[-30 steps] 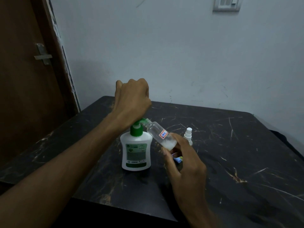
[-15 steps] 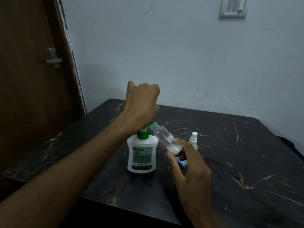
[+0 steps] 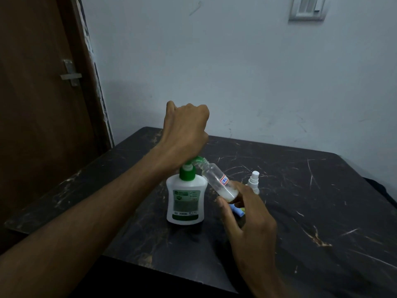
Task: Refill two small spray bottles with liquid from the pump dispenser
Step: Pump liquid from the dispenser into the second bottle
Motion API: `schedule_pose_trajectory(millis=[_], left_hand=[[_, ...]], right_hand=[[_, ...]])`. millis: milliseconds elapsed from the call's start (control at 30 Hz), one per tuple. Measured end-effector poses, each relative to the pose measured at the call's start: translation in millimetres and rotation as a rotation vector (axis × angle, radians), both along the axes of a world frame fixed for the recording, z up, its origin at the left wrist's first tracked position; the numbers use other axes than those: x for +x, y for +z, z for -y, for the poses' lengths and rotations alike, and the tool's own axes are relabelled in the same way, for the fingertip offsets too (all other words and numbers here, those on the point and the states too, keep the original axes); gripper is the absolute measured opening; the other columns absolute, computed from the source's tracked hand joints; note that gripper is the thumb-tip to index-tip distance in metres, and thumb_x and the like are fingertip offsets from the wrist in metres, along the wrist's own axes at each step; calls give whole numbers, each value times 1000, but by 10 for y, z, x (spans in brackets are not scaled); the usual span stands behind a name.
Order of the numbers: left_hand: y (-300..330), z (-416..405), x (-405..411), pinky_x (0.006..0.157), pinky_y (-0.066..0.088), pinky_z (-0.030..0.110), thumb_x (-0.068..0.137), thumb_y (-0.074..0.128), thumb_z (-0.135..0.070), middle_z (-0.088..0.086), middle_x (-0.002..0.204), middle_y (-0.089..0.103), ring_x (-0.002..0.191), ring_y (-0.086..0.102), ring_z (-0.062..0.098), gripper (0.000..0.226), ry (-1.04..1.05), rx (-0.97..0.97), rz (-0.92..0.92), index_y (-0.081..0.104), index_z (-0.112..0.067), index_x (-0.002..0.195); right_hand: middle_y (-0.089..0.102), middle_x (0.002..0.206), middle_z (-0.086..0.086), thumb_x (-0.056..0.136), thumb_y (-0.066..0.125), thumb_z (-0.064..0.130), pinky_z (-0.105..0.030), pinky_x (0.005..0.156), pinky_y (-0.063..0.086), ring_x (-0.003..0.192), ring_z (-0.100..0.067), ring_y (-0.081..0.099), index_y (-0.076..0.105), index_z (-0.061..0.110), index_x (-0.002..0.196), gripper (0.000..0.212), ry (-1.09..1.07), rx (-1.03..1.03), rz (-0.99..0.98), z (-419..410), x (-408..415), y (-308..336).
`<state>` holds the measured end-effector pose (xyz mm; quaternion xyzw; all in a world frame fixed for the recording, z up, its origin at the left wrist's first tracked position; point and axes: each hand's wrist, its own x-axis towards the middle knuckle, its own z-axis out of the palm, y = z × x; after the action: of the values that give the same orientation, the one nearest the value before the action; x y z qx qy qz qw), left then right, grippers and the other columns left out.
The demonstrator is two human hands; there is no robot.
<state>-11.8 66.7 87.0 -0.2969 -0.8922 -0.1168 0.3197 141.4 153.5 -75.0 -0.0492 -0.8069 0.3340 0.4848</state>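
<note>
A white pump dispenser (image 3: pixel 186 201) with a green collar and pump head stands upright on the dark marble table (image 3: pixel 311 211). My left hand (image 3: pixel 185 130) is closed into a fist and rests on top of the pump head, hiding most of it. My right hand (image 3: pixel 247 214) holds a small clear spray bottle (image 3: pixel 217 179) by its base, tilted, with its open neck at the pump spout. White liquid sits in the bottle's bottom end. A second small spray bottle (image 3: pixel 254 183) with its white sprayer top on stands upright just behind my right hand.
A small blue and yellow-green item (image 3: pixel 238 211) lies on the table under my right hand, mostly hidden. A brown door (image 3: pixel 38 104) stands at the left, a pale wall with a switch plate (image 3: pixel 307 8) behind the table. The table's front edge runs below my forearms.
The pump head now stands higher above the green collar than half a second ago, and my left fist has risen with it. The view has shifted slightly; the bottles stay in place.
</note>
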Motion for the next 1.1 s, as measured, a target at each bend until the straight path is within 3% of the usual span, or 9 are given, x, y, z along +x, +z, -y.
schedule_pose_trajectory(millis=[500,1100], left_hand=[[-1,8,18,106,35,46,91,61,-8,-2,85,71,81,64,19,16,-59,8,41,69,-20,85],[-45,-1,-11,101,34,45,90,59,-7,-3,81,70,77,63,19,18,-48,20,35,68,-21,81]], right_hand=[[67,106,14,97,59,42,-3,84,40,95,-1,62,69,22,122,33,-5,-10,2,14,4,16],[67,106,15,97,59,43,-3,83,40,95,-4,64,69,22,121,33,0,-23,10,25,11,21]])
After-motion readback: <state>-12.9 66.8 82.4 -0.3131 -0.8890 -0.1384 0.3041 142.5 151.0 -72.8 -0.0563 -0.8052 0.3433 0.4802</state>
